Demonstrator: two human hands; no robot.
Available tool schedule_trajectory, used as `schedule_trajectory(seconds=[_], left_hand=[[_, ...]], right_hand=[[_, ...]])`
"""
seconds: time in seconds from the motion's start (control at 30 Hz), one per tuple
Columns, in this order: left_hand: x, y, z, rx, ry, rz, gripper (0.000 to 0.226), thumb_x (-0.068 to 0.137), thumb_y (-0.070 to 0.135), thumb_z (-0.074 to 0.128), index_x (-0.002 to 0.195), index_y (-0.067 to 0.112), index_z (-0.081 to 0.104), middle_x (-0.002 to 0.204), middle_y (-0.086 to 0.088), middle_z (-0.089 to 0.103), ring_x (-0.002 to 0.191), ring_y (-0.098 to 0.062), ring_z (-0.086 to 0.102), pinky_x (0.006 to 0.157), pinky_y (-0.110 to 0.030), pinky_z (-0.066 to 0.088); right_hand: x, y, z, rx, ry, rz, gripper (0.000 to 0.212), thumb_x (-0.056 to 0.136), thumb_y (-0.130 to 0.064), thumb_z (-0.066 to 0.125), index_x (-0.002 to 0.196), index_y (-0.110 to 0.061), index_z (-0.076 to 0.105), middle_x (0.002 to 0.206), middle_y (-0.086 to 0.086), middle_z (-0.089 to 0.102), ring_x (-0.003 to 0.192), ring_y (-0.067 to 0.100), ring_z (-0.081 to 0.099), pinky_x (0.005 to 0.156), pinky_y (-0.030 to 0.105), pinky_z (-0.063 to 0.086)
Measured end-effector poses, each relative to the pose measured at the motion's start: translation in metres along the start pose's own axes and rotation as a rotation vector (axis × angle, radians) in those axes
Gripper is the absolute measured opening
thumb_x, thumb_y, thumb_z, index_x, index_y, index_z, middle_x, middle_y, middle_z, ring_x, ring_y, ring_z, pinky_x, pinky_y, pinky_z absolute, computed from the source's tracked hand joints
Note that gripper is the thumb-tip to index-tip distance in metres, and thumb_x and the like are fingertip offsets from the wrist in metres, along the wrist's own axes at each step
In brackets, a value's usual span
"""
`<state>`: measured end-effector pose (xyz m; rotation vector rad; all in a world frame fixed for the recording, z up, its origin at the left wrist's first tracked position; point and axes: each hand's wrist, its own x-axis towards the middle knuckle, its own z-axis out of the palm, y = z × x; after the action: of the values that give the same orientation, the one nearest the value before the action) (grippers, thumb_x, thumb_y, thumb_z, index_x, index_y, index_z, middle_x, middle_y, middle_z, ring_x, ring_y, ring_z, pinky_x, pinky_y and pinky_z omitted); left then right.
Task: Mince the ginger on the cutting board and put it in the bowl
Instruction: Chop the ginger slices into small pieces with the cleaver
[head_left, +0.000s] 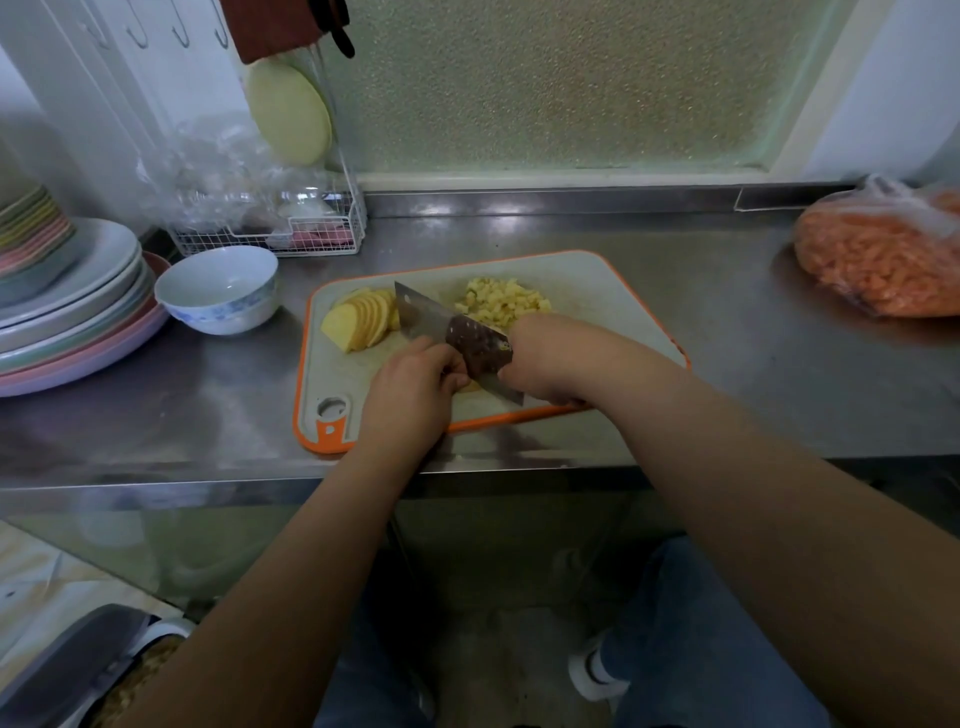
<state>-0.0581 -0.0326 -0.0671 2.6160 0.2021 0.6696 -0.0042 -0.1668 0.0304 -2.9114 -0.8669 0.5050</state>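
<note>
My left hand (415, 379) was nearest me, fingers curled over a small piece of ginger, mostly hidden, against the cleaver (457, 338). My right hand (540, 364) gripped what I took for the handle, though it was covered. On the cutting board (613, 291), sliced ginger (361, 319) lay fanned left of the blade and the minced ginger (501, 301) was heaped beyond it. The bowl (218, 288) stood just off the board's left edge.

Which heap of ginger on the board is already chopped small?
The far heap of diced ginger, beyond the cleaver. The fanned ginger slices, nearer the bowl, are still whole rounds.
</note>
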Motion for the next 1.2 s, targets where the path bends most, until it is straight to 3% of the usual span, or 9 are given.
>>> schedule_trajectory(seconds=[0.17,0.3,0.4,0.6,0.83,1.0,1.2], left_hand=[[-0.001,-0.001,0.000,-0.017,0.011,-0.002,0.004,0.084,0.014,0.066,0.080,0.013,0.065,0.084,0.001,0.054,0.076,-0.014,0.046,0.066,-0.028,0.033],[-0.002,0.000,0.001,-0.008,0.018,-0.003,0.004,0.084,0.015,0.067,0.080,0.014,0.065,0.083,0.001,0.053,0.076,-0.014,0.046,0.064,-0.027,0.030],[-0.004,0.000,0.000,-0.012,0.033,-0.020,0.006,0.083,0.015,0.067,0.079,0.014,0.064,0.084,0.004,0.052,0.076,-0.010,0.042,0.064,-0.026,0.027],[-0.005,-0.002,-0.001,-0.063,0.029,-0.046,0.006,0.081,0.014,0.069,0.078,0.015,0.064,0.082,0.006,0.051,0.076,-0.012,0.044,0.063,-0.027,0.026],[-0.004,-0.003,-0.002,-0.059,0.026,-0.058,0.003,0.080,0.016,0.070,0.080,0.016,0.067,0.083,0.001,0.058,0.080,-0.016,0.049,0.068,-0.030,0.036],[-0.004,-0.003,-0.003,-0.059,0.020,-0.056,0.004,0.080,0.016,0.071,0.079,0.016,0.067,0.080,0.005,0.053,0.077,-0.011,0.045,0.065,-0.028,0.032],[-0.005,-0.002,-0.005,-0.070,0.029,-0.077,0.013,0.079,0.018,0.072,0.074,0.019,0.060,0.079,0.006,0.052,0.076,-0.013,0.045,0.065,-0.029,0.034]], right_hand=[[0.006,-0.009,0.000,-0.043,-0.036,0.005,0.009,0.092,-0.010,0.054,0.085,-0.006,0.058,0.067,0.008,0.054,0.051,0.020,0.053,0.044,0.023,0.038],[0.010,-0.008,0.014,0.005,0.021,-0.014,0.009,0.091,-0.014,0.054,0.095,-0.008,0.061,0.090,0.011,0.062,0.074,0.026,0.055,0.061,0.026,0.040],[0.011,0.001,0.014,0.118,0.051,-0.013,0.027,0.093,-0.026,0.055,0.109,-0.005,0.062,0.098,0.014,0.062,0.087,0.030,0.058,0.067,0.026,0.038],[0.005,0.009,0.012,0.156,0.082,-0.032,0.027,0.093,-0.032,0.056,0.100,-0.007,0.060,0.071,0.002,0.049,0.074,0.022,0.048,0.050,0.028,0.030],[-0.008,-0.001,0.004,0.042,0.051,-0.022,0.012,0.094,-0.020,0.052,0.095,-0.011,0.059,0.068,0.003,0.046,0.058,0.020,0.047,0.048,0.026,0.034],[-0.004,-0.013,0.008,0.006,0.010,-0.004,0.010,0.095,-0.014,0.049,0.093,-0.009,0.058,0.066,0.005,0.046,0.054,0.016,0.044,0.043,0.026,0.032],[0.003,-0.002,0.011,0.195,0.036,-0.018,0.020,0.095,-0.028,0.054,0.092,-0.009,0.058,0.071,0.006,0.056,0.054,0.017,0.049,0.047,0.026,0.035]])
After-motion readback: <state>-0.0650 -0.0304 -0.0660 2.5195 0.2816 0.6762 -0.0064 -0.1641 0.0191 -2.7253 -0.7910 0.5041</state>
